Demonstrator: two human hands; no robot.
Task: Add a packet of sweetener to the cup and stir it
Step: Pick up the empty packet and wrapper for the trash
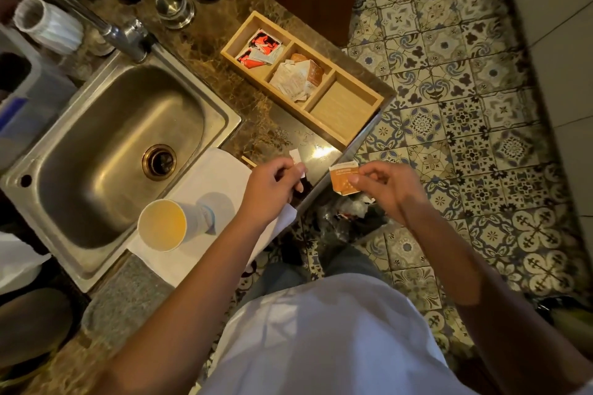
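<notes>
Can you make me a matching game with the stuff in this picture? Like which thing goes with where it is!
Things:
1. orange packet
2. paper cup
3. torn paper strip
4. red packets

Places:
A. on the white napkin by the sink
B. pinched in the right hand
C. end compartment of the wooden box
D. pinched in the left hand

Pairs: 1-B, 2-A, 3-D, 4-C

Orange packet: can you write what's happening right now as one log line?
step: packet torn open | right hand: holds orange paper sweetener packet | left hand: holds white torn-off strip | white paper cup: upright on napkin, not yet sweetened
</notes>
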